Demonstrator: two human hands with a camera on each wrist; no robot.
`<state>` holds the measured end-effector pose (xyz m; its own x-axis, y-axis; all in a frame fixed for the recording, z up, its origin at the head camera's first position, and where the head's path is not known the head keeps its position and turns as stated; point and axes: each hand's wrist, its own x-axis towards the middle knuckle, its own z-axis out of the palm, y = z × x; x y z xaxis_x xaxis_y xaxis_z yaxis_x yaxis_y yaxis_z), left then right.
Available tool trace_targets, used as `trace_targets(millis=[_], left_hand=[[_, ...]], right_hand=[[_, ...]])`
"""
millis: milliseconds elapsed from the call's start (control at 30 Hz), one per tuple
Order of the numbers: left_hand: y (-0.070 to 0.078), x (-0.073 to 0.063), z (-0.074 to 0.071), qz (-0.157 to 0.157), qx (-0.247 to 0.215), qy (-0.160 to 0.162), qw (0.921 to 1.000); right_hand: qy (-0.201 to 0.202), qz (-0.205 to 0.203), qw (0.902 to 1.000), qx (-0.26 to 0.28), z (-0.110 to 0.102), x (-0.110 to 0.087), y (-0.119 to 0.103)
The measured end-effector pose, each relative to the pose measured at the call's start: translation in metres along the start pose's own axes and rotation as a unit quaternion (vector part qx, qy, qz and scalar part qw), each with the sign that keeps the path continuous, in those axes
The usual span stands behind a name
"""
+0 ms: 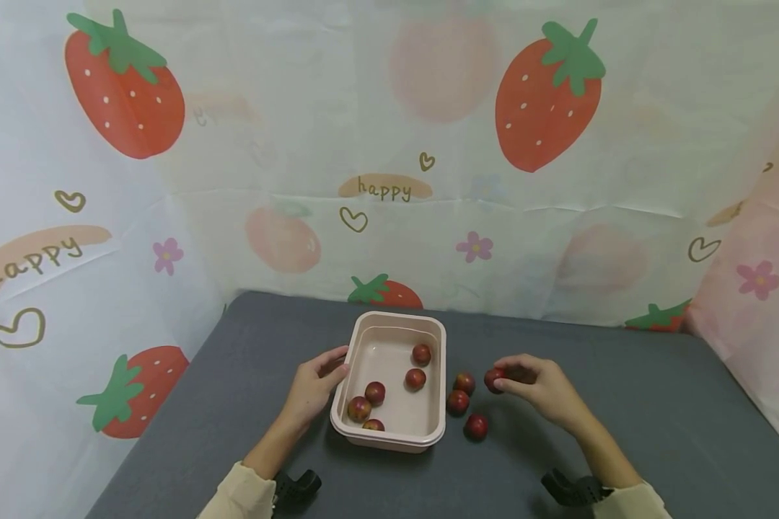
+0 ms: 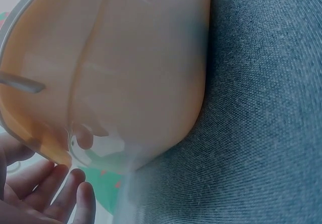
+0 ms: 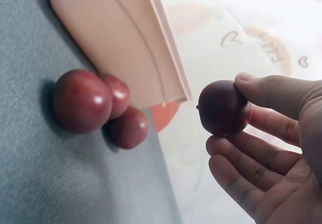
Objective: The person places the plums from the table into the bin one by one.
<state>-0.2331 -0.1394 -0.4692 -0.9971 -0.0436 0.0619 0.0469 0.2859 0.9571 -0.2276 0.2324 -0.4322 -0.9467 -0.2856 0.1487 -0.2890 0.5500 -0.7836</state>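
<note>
My right hand (image 1: 545, 389) pinches a dark red plum (image 3: 224, 108) between thumb and fingers, raised off the table to the right of a pale pink plastic box (image 1: 389, 440). Three more plums lie on the cloth between that hand and the box, among them a front one (image 1: 476, 427). Inside the box are several plums, such as one by its right wall (image 1: 415, 379). At the box's left rim, my left hand (image 1: 311, 389) rests with thumb and fingers against the edge. The left wrist view shows its fingers (image 2: 65, 194) loosely extended beside the rim.
A dark grey cloth (image 1: 273, 324) covers the table. Behind it and along both sides hangs a pale curtain (image 1: 376, 115) printed with strawberries, hearts and flowers. Black wrist mounts (image 1: 574, 489) sit below both hands.
</note>
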Motion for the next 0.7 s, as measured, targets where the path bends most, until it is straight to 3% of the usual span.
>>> trace_targets(millis=[700], left_hand=[[-0.003,0.001,0.000,0.003,-0.001,0.000,1.0000]], right_hand=[[-0.015,-0.031,0.9993,0.012,0.010,0.030,-0.025]])
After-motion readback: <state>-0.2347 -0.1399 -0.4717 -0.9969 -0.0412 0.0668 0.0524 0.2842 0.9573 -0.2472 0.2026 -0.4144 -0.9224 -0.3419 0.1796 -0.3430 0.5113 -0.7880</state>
